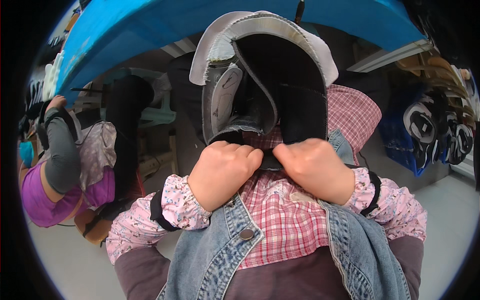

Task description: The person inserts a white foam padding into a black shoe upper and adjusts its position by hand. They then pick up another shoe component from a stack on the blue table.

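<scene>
What looks like an unfinished boot upper (302, 75) stands open in front of me, black inside, with a pale, frayed rim (220, 37) curving around its far end. On its inner left side sits a light grey oval patch (227, 95). My left hand (222, 167) is closed around the upper's near edge at the left. Opposite it, my right hand (317, 167) grips the same edge, fingers curled in. A short black stretch of that edge (269, 161) shows between the two fists. The fingertips are hidden beneath the material.
A blue-covered table (110, 42) arcs across the far side, with a thin dark tool (299, 11) at its edge. Another person in purple (42, 195) sits at left near a pale green stool (162, 112). On the right, a blue crate (397, 142) holds several black-and-grey shoe parts (422, 122).
</scene>
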`<state>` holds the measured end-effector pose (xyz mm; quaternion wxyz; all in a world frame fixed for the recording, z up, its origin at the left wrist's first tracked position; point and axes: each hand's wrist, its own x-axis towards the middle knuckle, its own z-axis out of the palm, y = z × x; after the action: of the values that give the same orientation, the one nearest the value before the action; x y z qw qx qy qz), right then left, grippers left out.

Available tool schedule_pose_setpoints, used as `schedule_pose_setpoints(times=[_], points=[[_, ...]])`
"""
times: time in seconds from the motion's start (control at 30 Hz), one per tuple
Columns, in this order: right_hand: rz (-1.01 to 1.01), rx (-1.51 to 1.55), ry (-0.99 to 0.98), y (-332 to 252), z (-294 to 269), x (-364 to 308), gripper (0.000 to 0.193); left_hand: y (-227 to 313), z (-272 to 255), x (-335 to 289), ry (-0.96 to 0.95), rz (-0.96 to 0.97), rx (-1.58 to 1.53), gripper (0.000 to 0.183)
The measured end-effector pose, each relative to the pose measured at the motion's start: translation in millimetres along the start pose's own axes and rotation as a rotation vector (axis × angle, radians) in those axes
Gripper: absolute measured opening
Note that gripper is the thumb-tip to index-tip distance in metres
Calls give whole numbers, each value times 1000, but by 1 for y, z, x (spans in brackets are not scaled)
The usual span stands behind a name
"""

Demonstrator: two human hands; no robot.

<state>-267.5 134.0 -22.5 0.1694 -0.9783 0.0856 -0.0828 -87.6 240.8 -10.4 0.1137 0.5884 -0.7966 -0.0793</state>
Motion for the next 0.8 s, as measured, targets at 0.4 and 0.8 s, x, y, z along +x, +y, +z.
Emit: schedule_pose_setpoints(times=[0.4,0.8], points=[[-151,-65,219,-5,1,18,8,-48,-35,11,249,-508,-661,81],[-62,-121,121,36,-52,63,47,-79,-25,29,-28,-523,-783,44]])
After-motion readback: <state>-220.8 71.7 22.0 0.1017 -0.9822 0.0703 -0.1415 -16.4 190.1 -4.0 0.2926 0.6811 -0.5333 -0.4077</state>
